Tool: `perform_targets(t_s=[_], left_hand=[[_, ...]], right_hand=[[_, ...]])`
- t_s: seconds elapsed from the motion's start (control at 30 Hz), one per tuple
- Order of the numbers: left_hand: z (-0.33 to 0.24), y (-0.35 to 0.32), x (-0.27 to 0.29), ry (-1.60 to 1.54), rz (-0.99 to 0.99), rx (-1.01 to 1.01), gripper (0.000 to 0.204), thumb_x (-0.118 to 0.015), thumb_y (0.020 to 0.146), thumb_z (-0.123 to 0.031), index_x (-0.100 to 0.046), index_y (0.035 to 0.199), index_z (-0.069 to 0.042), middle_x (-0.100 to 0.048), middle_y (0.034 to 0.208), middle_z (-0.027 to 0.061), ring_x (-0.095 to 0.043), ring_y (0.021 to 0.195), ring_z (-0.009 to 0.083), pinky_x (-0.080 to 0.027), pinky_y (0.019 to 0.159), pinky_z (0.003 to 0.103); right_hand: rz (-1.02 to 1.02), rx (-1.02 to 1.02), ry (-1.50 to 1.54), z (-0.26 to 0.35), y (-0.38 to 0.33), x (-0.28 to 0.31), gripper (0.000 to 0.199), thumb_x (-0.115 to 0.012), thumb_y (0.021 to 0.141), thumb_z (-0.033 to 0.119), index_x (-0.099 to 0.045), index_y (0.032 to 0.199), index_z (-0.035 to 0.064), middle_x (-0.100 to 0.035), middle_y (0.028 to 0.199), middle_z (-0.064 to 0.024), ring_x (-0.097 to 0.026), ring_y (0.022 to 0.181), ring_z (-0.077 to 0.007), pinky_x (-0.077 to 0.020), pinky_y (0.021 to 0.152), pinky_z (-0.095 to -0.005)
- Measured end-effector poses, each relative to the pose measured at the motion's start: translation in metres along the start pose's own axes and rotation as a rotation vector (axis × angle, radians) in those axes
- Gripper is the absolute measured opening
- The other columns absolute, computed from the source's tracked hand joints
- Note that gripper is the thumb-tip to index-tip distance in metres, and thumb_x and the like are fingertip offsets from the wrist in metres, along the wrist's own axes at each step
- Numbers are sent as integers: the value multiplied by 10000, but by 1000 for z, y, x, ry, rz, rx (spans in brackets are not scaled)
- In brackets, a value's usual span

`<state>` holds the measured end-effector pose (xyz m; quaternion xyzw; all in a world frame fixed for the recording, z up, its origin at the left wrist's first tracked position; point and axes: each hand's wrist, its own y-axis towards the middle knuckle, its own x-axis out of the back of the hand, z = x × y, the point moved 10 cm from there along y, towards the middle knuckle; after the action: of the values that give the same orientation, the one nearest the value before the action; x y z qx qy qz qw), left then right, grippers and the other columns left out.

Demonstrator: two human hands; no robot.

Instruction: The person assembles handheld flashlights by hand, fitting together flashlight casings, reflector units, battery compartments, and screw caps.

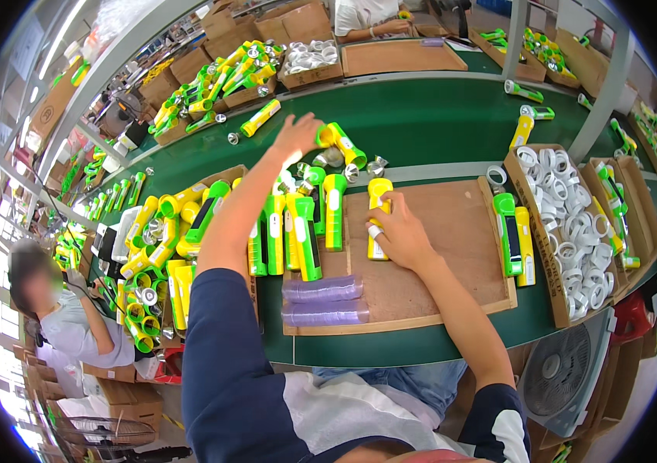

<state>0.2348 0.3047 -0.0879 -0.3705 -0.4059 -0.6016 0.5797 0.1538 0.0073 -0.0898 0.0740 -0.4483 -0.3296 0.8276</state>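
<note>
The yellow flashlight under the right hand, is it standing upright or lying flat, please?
Lying flat: the yellow flashlight rests lengthwise on the wooden board, under the right hand.

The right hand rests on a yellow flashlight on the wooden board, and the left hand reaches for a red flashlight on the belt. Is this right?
Not quite. In the head view the left hand reaches for a green and yellow flashlight, not red. The right hand does rest on the yellow flashlight on the wooden board.

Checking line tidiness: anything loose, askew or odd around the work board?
Mostly orderly. A few small silver reflector cups lie loose on the green belt beyond the wooden board, near the left hand, which reaches to a green-and-yellow flashlight lying askew. The right hand rests on a yellow flashlight.
</note>
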Motion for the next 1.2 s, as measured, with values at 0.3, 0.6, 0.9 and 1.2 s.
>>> perform_targets(t_s=[0.3,0.6,0.9,1.2], left_hand=[[1,-51,152,-785,-203,401,739,-648,888,-512,-352,1318,10,-682,942,255,-697,696,361,-549,733,432],[-100,-66,77,-416,463,306,945,-484,866,-724,-403,1323,99,-675,955,312,-661,1003,441,-520,881,472],[-71,29,81,-127,-193,-242,499,-684,799,-159,-577,1279,-246,-555,1344,81,-496,1267,339,-482,950,521],[-21,0,75,-310,21,149,751,-645,837,-601,-526,1151,70,-681,856,268,-676,835,426,-537,761,502]], right_hand=[[41,82,13,14,0,-1,180,-632,870,176,-650,1043,132,-442,1286,-147,-604,1034,-343,-546,790,-444],[30,35,51,2,-3,2,200,-643,834,145,-657,1034,137,-447,1311,-144,-608,1078,-331,-541,842,-436],[69,132,-38,21,-1,-1,244,-629,852,169,-657,1093,154,-451,1317,-136,-626,1019,-331,-544,814,-437],[99,36,-44,5,-6,0,367,-643,856,218,-589,1207,126,-469,1281,-140,-615,1058,-326,-554,763,-444]])
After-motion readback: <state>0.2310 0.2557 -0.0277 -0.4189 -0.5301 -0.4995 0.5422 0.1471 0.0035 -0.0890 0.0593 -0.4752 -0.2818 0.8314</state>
